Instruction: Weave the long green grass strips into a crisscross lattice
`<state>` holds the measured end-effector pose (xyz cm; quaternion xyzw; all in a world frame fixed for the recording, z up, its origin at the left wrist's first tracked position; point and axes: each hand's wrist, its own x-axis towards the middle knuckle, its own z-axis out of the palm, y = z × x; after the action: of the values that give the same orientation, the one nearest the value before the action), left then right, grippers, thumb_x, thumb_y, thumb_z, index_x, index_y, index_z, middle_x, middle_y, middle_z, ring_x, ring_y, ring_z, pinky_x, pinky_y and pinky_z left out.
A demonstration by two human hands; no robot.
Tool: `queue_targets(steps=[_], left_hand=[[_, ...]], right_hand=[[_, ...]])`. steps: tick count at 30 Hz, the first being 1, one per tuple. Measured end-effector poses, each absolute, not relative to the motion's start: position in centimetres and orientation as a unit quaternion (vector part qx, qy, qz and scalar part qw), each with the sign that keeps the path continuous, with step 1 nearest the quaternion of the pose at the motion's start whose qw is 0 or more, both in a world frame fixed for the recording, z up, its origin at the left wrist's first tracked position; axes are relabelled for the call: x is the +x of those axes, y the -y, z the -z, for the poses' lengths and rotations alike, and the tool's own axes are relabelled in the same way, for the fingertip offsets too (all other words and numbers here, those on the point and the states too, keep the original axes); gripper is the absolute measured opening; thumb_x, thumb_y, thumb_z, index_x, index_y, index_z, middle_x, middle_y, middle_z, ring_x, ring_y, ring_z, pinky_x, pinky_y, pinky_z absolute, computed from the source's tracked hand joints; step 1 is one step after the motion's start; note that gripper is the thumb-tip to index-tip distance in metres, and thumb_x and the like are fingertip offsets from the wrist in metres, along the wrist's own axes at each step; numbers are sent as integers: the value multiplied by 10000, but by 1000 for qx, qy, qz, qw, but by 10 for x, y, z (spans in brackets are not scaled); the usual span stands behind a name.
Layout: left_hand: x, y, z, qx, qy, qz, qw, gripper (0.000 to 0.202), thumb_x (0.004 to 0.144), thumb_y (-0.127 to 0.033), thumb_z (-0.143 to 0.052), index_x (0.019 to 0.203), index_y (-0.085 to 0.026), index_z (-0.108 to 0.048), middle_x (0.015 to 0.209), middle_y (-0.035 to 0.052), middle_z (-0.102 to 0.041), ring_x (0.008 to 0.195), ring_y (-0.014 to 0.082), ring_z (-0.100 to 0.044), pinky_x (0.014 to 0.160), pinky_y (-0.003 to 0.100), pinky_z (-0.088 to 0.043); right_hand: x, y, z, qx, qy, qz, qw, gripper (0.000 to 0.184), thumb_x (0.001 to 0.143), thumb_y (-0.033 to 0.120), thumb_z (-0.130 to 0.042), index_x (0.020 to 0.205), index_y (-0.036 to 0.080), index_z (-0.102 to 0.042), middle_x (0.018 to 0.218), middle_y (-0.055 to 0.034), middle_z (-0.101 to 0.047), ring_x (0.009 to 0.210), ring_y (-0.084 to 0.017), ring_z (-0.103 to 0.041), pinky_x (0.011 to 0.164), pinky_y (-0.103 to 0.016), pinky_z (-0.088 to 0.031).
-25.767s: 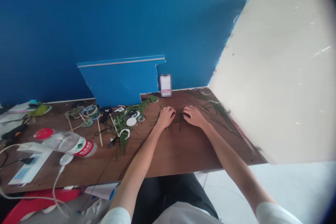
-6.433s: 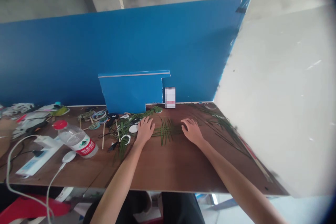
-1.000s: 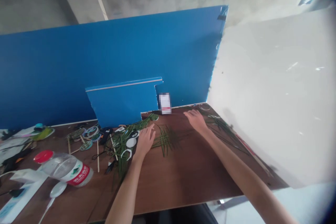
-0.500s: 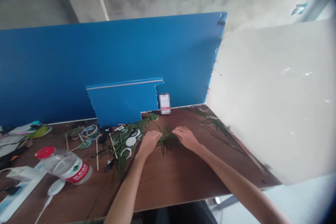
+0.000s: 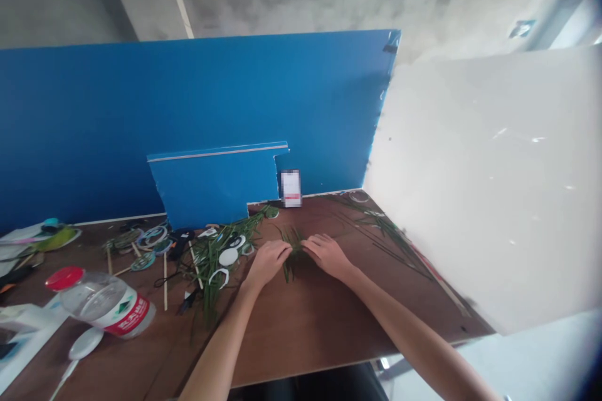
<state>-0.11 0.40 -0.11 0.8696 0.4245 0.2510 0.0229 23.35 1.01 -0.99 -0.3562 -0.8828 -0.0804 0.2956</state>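
Between my two hands, low over the brown table [image 5: 301,326], is a small piece of crossed green grass-like strips [image 5: 293,243]. My left hand [image 5: 269,262] pinches its left side, fingers pressed together. From the right, my right hand [image 5: 328,253] grips the other side with bent fingers. Loose strip ends stick out above and below the piece. The fingertips partly cover the crossing. To the left of my left hand lies a heap of green strips [image 5: 211,291] with a white disc [image 5: 228,256] and a white ring piece [image 5: 219,277] on it.
A clear bottle with a red cap [image 5: 106,304] lies at the left, by a white round charger [image 5: 86,343] and a power strip [image 5: 29,351]. Rolls of tape [image 5: 153,237] and sticks [image 5: 165,282] are further back. Blue panels [image 5: 216,188] stand behind; more strips [image 5: 399,235] lie at right.
My hands have come slightly closer together on the green strips, still gripping both sides. The whole view has shifted a little, with the table things appearing further left.
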Motion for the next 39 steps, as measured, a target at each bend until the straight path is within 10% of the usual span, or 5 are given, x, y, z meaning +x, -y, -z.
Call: queue_targets(steps=[39], left_hand=[[7, -15, 13, 890, -421, -171, 31, 368, 969, -386, -491, 1297, -242, -570, 1397, 86, -535, 1295, 247, -482, 1080, 444, -399]], right_hand=[[276, -35, 13, -434, 855, 20, 283, 203, 977, 232, -486, 931, 219, -683, 908, -35, -687, 878, -164, -616, 807, -274, -431]])
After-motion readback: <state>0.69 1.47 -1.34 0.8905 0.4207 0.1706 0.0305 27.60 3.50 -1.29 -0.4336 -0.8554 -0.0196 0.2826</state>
